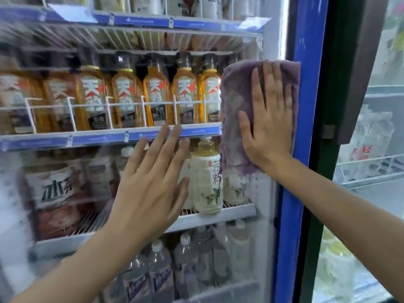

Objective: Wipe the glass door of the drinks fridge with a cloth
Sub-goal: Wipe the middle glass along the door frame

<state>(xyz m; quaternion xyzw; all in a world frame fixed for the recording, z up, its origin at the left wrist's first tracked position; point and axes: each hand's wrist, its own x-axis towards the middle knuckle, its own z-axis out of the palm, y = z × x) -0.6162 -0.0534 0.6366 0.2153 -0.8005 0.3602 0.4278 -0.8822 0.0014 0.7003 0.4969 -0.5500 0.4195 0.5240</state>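
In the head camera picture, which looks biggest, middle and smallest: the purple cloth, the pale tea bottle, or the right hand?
1. Purple cloth, biggest.
2. Right hand and pale tea bottle: these look about alike, and the hand is nearer the camera, so I won't rank them.

The right hand (270,119) lies flat on the cloth (236,101), which sits against the glass door (65,215) at its right edge, touching the door frame (306,62). The left hand (150,182) is spread lower and to the left, apparently against the glass (contact is hard to judge). Behind the glass, a row of bottles (122,95) stands on a shelf (98,137); more bottles stand on shelves below. A second cabinet (371,149) stands to the right.
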